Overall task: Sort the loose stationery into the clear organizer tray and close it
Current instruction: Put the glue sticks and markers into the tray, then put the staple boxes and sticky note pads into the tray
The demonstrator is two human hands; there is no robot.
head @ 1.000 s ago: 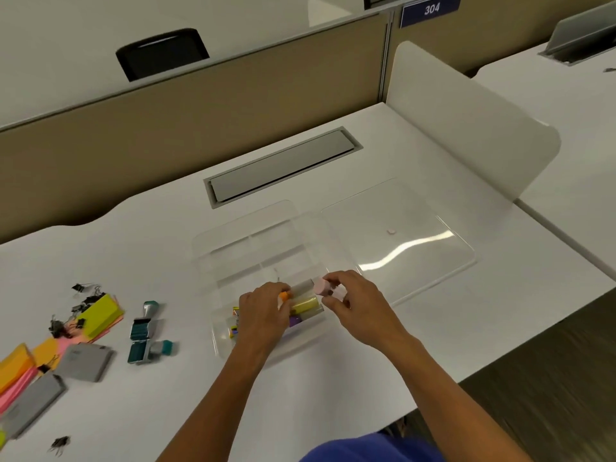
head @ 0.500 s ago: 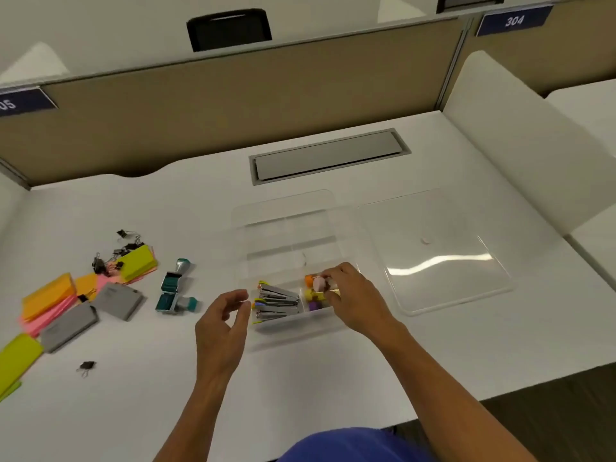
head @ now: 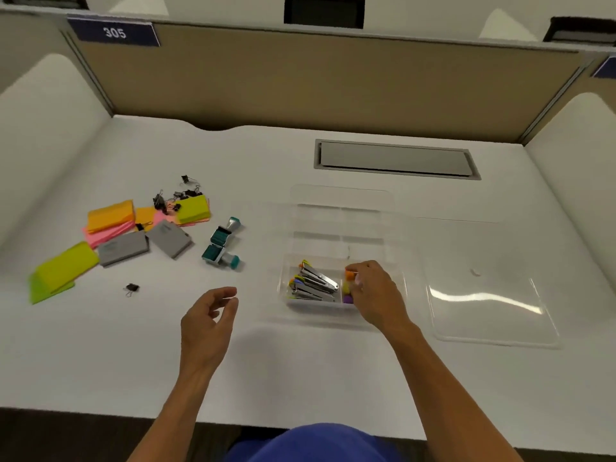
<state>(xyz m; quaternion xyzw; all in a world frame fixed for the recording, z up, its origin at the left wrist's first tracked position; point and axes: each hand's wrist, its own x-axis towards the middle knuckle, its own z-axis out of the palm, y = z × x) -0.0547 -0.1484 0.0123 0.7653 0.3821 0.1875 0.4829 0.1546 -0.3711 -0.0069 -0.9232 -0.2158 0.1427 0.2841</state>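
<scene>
Sorting is under way. The right hand (head: pixel 375 291) reaches into the tray's (head: pixel 340 195) near compartment, fingers curled among small coloured pieces beside the staplers (head: pixel 313 285); whether it grips one, I cannot tell. The left hand (head: pixel 208 323) hovers empty, fingers loosely curled, over bare desk (head: pixel 100 355). Notes (head: pixel 110 220), clips (head: pixel 173 196) and stamps (head: pixel 221 243) wait toward the left edge, an unobstructed reach. The lid (head: pixel 483 295) lies right of the tray.

An office: a white desk (head: pixel 300 361) walled behind by a tan cubicle partition (head: pixel 316 81), a numbered plate "305" (head: pixel 114 32) on the partition's top left, a cable hatch (head: pixel 395 159) just before it.
</scene>
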